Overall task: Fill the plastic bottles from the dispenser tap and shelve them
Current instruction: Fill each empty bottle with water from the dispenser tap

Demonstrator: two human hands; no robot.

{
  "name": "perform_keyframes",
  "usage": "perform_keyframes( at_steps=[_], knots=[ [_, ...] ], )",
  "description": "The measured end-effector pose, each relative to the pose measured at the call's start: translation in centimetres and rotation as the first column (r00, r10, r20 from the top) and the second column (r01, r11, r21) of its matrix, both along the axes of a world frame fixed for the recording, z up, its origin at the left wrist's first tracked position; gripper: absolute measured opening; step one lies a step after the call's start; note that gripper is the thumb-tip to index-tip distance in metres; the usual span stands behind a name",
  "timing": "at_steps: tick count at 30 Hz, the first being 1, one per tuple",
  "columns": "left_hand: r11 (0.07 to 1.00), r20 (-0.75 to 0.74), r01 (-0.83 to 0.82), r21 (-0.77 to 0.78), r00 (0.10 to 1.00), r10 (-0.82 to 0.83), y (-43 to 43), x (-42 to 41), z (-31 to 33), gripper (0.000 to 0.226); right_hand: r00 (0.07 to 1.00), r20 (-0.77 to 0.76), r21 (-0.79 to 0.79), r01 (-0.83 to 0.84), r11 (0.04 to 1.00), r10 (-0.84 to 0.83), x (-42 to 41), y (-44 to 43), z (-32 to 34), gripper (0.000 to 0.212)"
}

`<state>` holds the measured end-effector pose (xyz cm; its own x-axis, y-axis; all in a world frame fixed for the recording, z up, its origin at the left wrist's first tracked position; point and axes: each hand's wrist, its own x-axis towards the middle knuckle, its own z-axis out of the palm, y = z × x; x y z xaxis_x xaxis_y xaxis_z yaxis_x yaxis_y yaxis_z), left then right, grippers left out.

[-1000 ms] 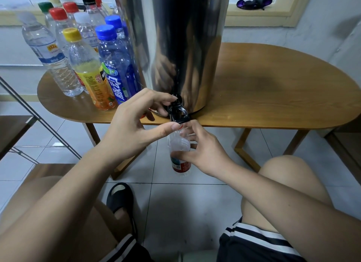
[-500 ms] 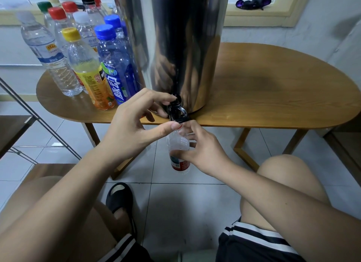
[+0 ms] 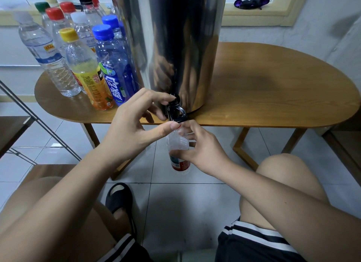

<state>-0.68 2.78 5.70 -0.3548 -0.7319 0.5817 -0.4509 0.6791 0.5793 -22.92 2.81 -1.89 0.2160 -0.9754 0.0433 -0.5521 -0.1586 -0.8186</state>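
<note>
A tall steel dispenser (image 3: 175, 47) stands on the wooden table (image 3: 273, 90), its black tap (image 3: 176, 111) hanging over the front edge. My left hand (image 3: 134, 129) grips the tap lever with curled fingers, the thumb stretched out below it. Directly under the tap, my right hand (image 3: 203, 150) holds an uncapped clear bottle with a red label (image 3: 178, 154) by its upper body. Whether water is flowing is too small to tell.
Several capped plastic bottles (image 3: 78, 52) crowd the table's left end beside the dispenser. A metal-framed shelf (image 3: 13, 125) stands at the left. My knees and a black sandal (image 3: 119, 197) are over the tiled floor. A purple cloth (image 3: 252, 2) lies on the windowsill.
</note>
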Motion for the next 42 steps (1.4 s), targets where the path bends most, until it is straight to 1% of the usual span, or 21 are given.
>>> perform_keyframes(
  at_steps=[15,42],
  knots=[
    [1.000,-0.010,-0.003,0.028,1.000,0.004,0.23,-0.09,0.04,0.048,1.000,0.001,-0.006,0.005,1.000,-0.005,0.00,0.00,-0.08,0.079],
    [1.000,-0.011,0.001,0.023,1.000,-0.001,0.22,-0.17,-0.01,0.049,1.000,-0.012,-0.019,0.012,1.000,-0.012,-0.03,0.02,-0.24,0.080]
  ],
)
